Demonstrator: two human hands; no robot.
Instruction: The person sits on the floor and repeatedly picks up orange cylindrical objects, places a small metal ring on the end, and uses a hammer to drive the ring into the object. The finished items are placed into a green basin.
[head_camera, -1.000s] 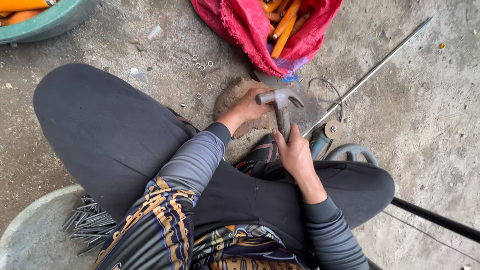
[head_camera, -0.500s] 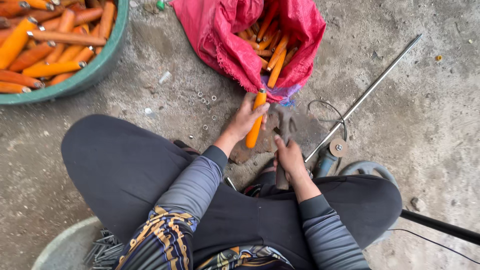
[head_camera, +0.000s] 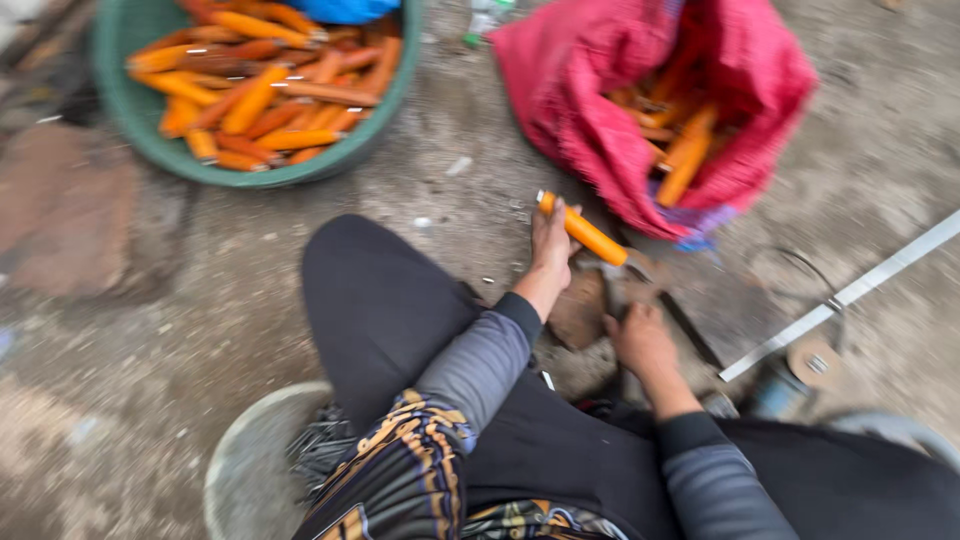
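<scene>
Handle (head_camera: 583, 231), orange, long, lies slanted in the left hand (head_camera: 552, 243), fingers clenched round its near end, held just above the floor in front of the knees. Its far end points right toward the red bag. Right hand (head_camera: 640, 340) is lower, near the lap, closed down on something dark under it; blur hides what, so I cannot tell the grip. Brown block (head_camera: 580, 310) sits on the floor between the two hands.

Nearest the body, bottom left: grey bowl (head_camera: 235, 470) with a pile of thin metal nails (head_camera: 320, 445) in it, partly under the left sleeve. Right side: flat metal strip (head_camera: 850, 293) runs slanted across the floor, a round metal piece (head_camera: 812, 362) just beside its near end.

Farther out: red bag (head_camera: 600, 90), open, more orange handles inside. Far left: green basin (head_camera: 150, 120) full of orange handles, well apart from the bag. Concrete floor (head_camera: 150, 330) all around, whole frame motion-blurred.
</scene>
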